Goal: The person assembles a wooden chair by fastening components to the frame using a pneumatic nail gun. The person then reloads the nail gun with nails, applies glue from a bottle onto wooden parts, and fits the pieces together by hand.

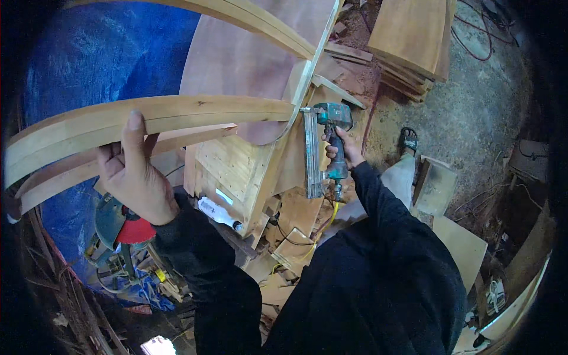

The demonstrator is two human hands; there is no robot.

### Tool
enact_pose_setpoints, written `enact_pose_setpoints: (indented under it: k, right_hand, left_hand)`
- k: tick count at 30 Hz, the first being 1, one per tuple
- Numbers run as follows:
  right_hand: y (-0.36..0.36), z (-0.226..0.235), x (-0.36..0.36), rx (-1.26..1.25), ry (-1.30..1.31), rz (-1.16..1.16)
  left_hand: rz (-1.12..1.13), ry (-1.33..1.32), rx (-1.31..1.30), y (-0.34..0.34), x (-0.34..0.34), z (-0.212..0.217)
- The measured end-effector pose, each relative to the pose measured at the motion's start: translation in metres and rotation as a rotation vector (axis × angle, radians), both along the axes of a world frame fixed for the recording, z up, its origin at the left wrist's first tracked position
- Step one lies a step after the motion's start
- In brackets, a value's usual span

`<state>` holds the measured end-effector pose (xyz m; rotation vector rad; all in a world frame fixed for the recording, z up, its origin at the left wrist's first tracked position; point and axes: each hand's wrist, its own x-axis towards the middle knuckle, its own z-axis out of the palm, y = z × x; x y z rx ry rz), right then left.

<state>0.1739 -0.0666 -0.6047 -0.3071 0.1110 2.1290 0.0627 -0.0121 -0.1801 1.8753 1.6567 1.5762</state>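
Note:
A long curved wooden beam [195,112] spans the left half of the view. My left hand [137,168] grips it from below, with the thumb up along its near side. In my right hand [345,149] is a green pneumatic nail gun [337,115], held by its dark handle, with a long metal magazine [313,155]. The gun's nose is at the beam's right end, where the beam meets the pale edge of a curved wooden frame [260,171]. I cannot tell whether the nose touches the wood. A yellow air hose [329,222] runs down from the handle.
Another curved beam [260,23] lies farther off, before a blue tarp [112,53]. A white bottle [218,213] lies near the frame. Left of my forearm stands a saw with a red disc [136,231]. Stacked boards [411,35] and wood scraps [296,251] cover parts of the floor.

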Motion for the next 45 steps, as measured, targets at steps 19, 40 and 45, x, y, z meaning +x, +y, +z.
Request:
enact_pose_setpoints:
  k: [19,40,45]
  right_hand:
    - [0.011,-0.009,-0.023,0.013,0.195,-0.065]
    - [0.002,-0.013,-0.035,0.039,0.247,-0.042]
    - [0.001,-0.013,-0.037,0.034,0.305,-0.041]
  left_hand:
    - [0.041,-0.022,0.041,0.002,-0.001,-0.003]
    - [0.02,0.026,0.065,0.006,-0.003,-0.002]
    - [0.035,0.031,0.062,0.005,-0.002,-0.002]
